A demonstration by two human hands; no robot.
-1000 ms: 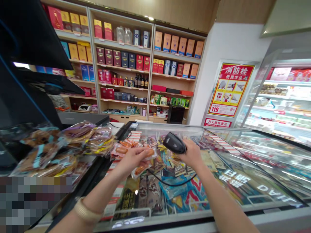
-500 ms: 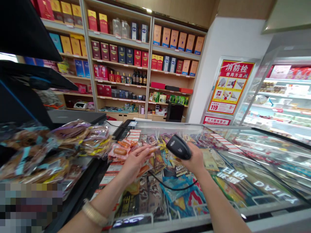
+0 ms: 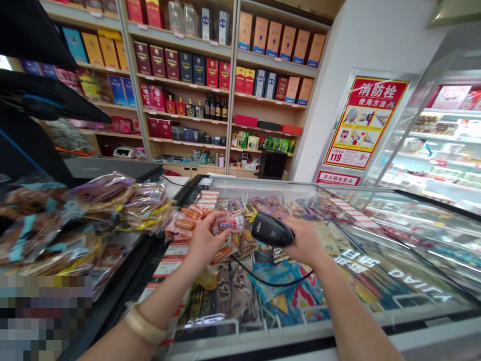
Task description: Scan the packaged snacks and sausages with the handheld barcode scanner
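Note:
Pinched in my left hand [image 3: 206,239] is a small packaged sausage [image 3: 228,225], its printed label turned up. My right hand [image 3: 303,239] grips a black barcode scanner [image 3: 272,229], whose head points left at the sausage from a short distance. The scanner's black cable [image 3: 263,282] loops below, between my two arms. Beside my left hand, several wrapped sausages [image 3: 185,223] lie on the freezer's glass top. One more wrapped sausage [image 3: 221,254] lies just under my left hand, partly hidden by it.
Below my hands, a glass-topped freezer [image 3: 285,328] holds many colourful packets. Bagged snacks [image 3: 124,205] are piled on the counter at left, under a dark monitor [image 3: 41,95]. Shelves of boxes and bottles [image 3: 184,75] stand behind. A red and yellow poster [image 3: 366,123] hangs on the wall.
My left hand has turned the sausage so its printed label shows. The scanner has swung to a more level angle, its head facing the sausage. The view has tipped downward slightly.

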